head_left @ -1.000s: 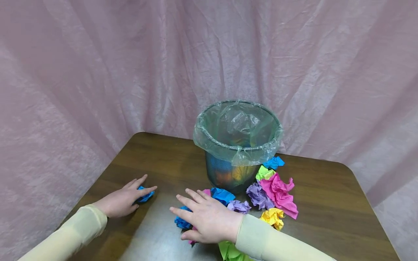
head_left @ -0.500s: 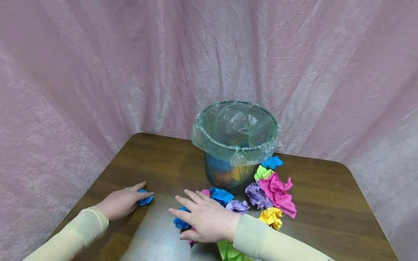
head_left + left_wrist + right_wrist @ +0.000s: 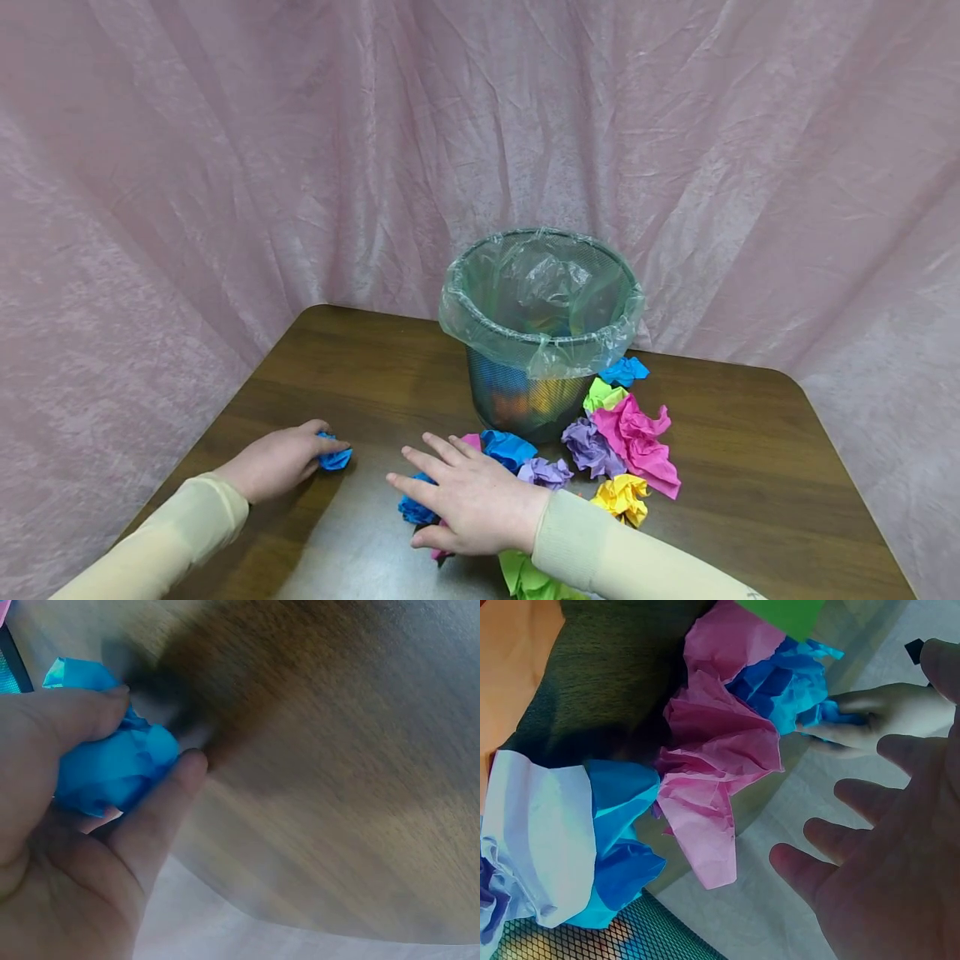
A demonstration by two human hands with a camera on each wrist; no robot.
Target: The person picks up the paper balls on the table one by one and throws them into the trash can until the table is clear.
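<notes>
On the left of the table, my left hand (image 3: 279, 460) pinches a crumpled ball of blue paper (image 3: 334, 454) between thumb and fingers. The left wrist view shows the same blue paper (image 3: 112, 769) held with the thumb (image 3: 82, 716) across it. My right hand (image 3: 480, 504) is spread out over a heap of crumpled paper, its fingers straight and nothing gripped. Under and beside it lie a blue piece (image 3: 417, 502), another blue piece (image 3: 508, 450), a lilac one (image 3: 546, 473) and a green one (image 3: 534, 577). Pink paper (image 3: 720, 742) shows below the right fingers.
Behind the heap stands a mesh wastebasket (image 3: 487, 392) lined with a translucent green bag (image 3: 472, 325), with coloured paper inside. To its right lie pink (image 3: 637, 442), purple (image 3: 592, 450), yellow (image 3: 622, 498), light green (image 3: 603, 396) and blue (image 3: 624, 371) crumpled papers. A pink curtain (image 3: 375, 150) hangs behind the table.
My left fingers have drawn in from a spread position over the blue paper and now pinch it. The right hand has stayed spread over the heap.
</notes>
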